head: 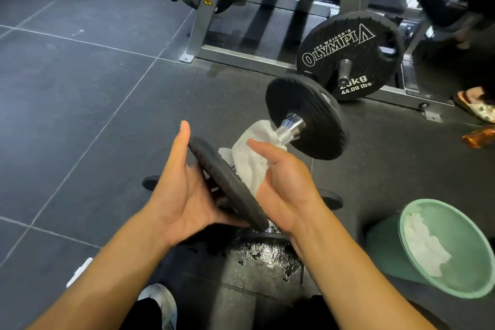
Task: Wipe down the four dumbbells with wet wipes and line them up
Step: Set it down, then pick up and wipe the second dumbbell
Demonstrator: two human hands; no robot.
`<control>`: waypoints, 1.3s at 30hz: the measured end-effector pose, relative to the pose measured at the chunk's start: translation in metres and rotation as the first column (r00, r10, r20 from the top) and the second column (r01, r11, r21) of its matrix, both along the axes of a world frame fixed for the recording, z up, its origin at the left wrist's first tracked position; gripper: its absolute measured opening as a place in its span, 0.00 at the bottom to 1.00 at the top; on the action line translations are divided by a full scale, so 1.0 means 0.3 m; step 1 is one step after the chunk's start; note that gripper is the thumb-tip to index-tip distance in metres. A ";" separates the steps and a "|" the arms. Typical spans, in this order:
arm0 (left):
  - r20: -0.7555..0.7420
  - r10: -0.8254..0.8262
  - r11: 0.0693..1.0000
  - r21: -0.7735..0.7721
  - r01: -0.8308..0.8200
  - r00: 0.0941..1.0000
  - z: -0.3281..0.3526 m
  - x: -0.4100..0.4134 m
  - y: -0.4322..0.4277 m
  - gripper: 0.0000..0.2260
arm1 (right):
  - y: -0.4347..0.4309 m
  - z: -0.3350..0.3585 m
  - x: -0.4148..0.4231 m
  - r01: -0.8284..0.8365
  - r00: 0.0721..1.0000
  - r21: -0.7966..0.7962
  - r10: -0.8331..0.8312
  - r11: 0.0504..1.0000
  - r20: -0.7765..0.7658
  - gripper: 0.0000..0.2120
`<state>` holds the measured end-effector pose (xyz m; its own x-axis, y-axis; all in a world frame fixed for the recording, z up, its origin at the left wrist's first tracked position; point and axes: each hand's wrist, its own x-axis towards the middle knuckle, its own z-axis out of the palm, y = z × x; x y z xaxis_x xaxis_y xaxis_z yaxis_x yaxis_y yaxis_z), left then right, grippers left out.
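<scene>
Holding a black-plated dumbbell [306, 118] clear of the floor, tilted, far plate higher and off to the right, near plate low between the wrists. Cradling that near plate with the left hand [182, 190]: palm against the outer face, thumb straight up along the rim, fingers [230, 218] lying close together under the lower edge, barely curled. Gripping the chrome handle through a white wet wipe [251, 161] with the right hand [286, 187]: thumb laid across the cloth, remaining fingers wrapped round the far side and hidden, so cannot tell whether spread or pressed together. Leaving bare only the knurled stub of handle next to the far plate.

Lower down, on the dark rubber floor [375, 155] and partly covered by the arms: other dumbbells [332, 199], showing as one black plate right of the right hand, another left of the left wrist, and a bit of chrome under the held plate. Wet, glossy patch [267, 254] just below that, near a grey shoe [160, 300]. To the right, a mint-green bin [468, 244] with crumpled white used wipes [423, 246] inside. Farther back, a 20 kg Olympia weight plate [348, 56] on a peg of a grey machine frame [197, 27], just behind the raised far plate. At the right edge, someone's sandalled foot [476, 107]
</scene>
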<state>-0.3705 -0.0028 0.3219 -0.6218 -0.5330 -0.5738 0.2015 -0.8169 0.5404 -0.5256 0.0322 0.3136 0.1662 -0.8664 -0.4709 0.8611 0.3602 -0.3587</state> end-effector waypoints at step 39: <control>0.054 0.149 0.978 0.139 -0.155 0.987 -0.037 -0.021 0.029 0.42 | 0.010 0.049 -0.014 0.162 0.983 -0.047 -0.165 0.986 -0.080 0.20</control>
